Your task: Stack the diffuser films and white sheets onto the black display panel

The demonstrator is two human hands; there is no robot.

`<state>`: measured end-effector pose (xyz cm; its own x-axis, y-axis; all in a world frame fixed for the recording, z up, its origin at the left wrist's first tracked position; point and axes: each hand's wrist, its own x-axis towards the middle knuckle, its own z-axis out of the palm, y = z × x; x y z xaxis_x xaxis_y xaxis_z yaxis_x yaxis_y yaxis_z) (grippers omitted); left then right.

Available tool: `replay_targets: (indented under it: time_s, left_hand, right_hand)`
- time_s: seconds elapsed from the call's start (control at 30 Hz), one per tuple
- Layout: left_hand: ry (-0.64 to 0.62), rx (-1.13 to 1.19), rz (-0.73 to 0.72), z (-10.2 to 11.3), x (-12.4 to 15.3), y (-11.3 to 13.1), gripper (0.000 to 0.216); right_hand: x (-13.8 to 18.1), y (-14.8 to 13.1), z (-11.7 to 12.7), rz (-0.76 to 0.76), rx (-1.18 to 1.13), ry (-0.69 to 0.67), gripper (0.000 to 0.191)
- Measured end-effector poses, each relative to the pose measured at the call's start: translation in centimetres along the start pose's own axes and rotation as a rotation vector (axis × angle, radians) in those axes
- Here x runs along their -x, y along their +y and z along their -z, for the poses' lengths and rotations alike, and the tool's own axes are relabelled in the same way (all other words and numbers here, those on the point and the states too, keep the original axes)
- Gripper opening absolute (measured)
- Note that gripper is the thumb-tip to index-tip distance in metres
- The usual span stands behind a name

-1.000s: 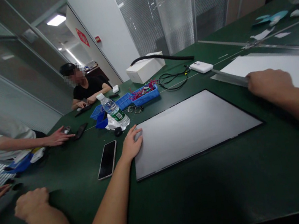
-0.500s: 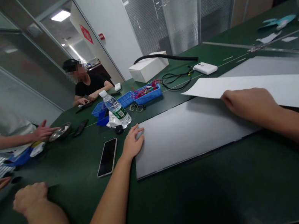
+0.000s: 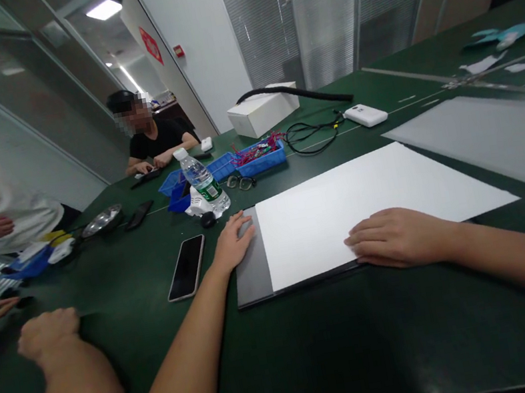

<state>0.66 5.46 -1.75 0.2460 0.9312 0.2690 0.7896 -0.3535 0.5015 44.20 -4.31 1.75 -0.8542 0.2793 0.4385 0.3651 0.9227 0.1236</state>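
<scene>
A large white sheet [image 3: 356,207] lies on top of a flat grey panel with a dark edge [image 3: 250,273] on the green table. The sheet covers most of the panel and leaves a grey strip bare at the left. My left hand [image 3: 233,242] rests flat on the panel's near-left corner, fingers spread, holding nothing. My right hand [image 3: 394,237] lies flat on the sheet's near edge, fingers stretched out to the left.
A black phone [image 3: 188,276] lies left of my left hand. Behind it stand a water bottle [image 3: 203,183], blue trays [image 3: 256,160], glasses and a white box [image 3: 262,110]. Another grey sheet [image 3: 496,138] lies at right. A co-worker's fist [image 3: 47,332] rests at bottom left; other people sit further left.
My right hand has drawn the white sheet from the right across onto the grey panel and now lies flat on it. My left hand has stayed at the panel's corner.
</scene>
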Motion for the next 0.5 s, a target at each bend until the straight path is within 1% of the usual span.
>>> replay_targets:
  time_s: [0.1, 0.23, 0.3, 0.37, 0.43, 0.5]
  left_hand:
    - [0.005, -0.008, 0.010, -0.1, 0.0, -0.1, 0.052]
    - [0.009, -0.020, 0.012, -0.2, 0.0, -0.1, 0.052]
    - [0.010, -0.024, 0.010, -0.1, 0.0, -0.1, 0.050]
    - [0.012, -0.026, 0.006, -0.1, 0.0, -0.1, 0.048]
    - [0.014, -0.025, 0.003, -0.1, -0.1, -0.2, 0.046]
    - [0.016, -0.022, 0.000, -0.1, -0.1, -0.2, 0.045]
  right_hand:
    - [-0.3, 0.2, 0.2, 0.076, -0.036, 0.009, 0.032]
    - [0.2, 1.3, 0.5, 0.086, -0.039, 0.045, 0.037]
    - [0.7, 2.0, 0.8, 0.025, 0.028, 0.078, 0.036]
    - [1.5, 2.8, 1.2, -0.081, 0.122, 0.085, 0.033]
    - [2.3, 3.5, 1.5, -0.195, 0.204, 0.060, 0.034]
    - [2.9, 4.0, 1.6, -0.281, 0.238, 0.023, 0.039]
